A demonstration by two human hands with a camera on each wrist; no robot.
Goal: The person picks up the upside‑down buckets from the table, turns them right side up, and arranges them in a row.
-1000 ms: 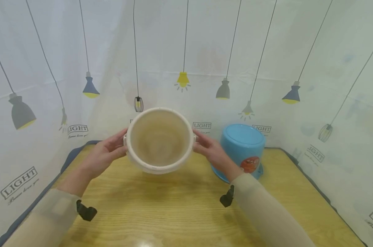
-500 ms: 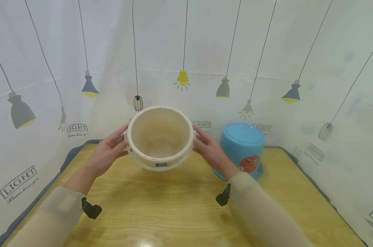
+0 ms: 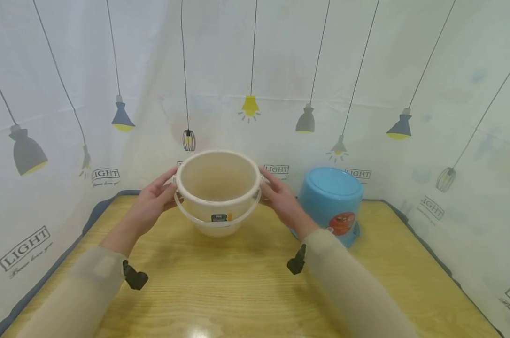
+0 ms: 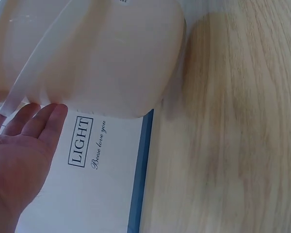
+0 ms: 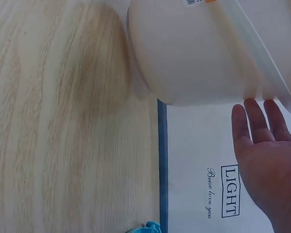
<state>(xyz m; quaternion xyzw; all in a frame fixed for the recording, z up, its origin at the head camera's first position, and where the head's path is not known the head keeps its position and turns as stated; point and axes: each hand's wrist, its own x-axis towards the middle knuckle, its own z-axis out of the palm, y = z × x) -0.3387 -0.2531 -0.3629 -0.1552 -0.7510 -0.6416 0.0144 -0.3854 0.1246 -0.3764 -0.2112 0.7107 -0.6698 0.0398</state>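
A cream plastic bucket [image 3: 214,206] is upright in the head view, its open top tipped slightly toward me. Its white bail handle [image 3: 204,221] hangs down across the front, below a dark label [image 3: 219,218]. My left hand [image 3: 151,204] holds the bucket's left side just under the rim, the thumb near the handle joint. On the opposite side my right hand [image 3: 282,202] holds it the same way. Both wrist views show fingertips [image 4: 58,112] against the bucket wall. Whether the base touches the table cannot be told.
A blue bucket [image 3: 332,199] with a red sticker stands upside down on the wooden table [image 3: 221,291], right of the cream one and close to my right forearm. A white cloth [image 3: 221,61] printed with lamps hangs behind and along both sides.
The cream bucket has turned from facing me with its mouth to nearly upright, and its base has come down toward the table. Its handle and label came into view. Both hands kept hold.
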